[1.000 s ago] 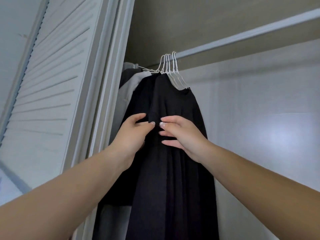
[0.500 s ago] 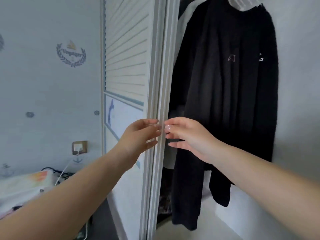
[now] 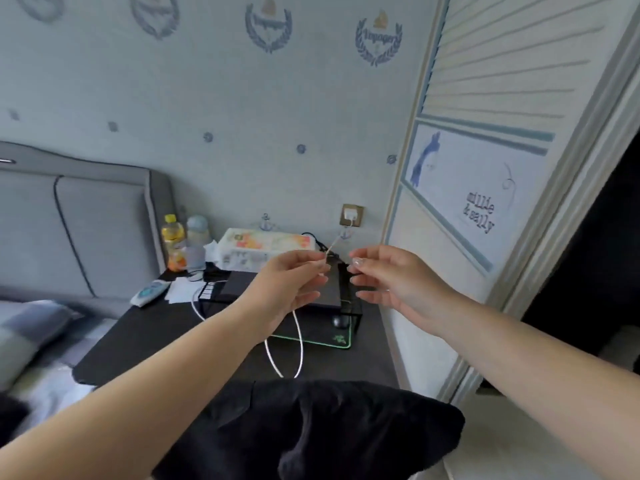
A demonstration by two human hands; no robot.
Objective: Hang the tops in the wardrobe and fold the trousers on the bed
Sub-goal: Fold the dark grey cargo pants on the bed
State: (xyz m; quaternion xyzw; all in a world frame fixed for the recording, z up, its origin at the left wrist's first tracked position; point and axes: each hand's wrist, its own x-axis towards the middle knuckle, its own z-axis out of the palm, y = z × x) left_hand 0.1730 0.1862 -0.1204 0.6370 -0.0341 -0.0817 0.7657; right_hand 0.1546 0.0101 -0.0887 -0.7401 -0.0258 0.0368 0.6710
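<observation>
Head view: black garment (image 3: 322, 431) heaped at bottom centre, over near edge of dark bedside table (image 3: 145, 334). Above it, left hand (image 3: 291, 285) and right hand (image 3: 391, 282) raised, fingers loose, gripping nothing. Wardrobe door (image 3: 485, 168) to right, bed headboard (image 3: 69, 230) to left.

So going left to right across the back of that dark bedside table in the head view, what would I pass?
Remote control → orange drink bottle → pale bottle → floral tissue box → wall socket → wardrobe door.
</observation>
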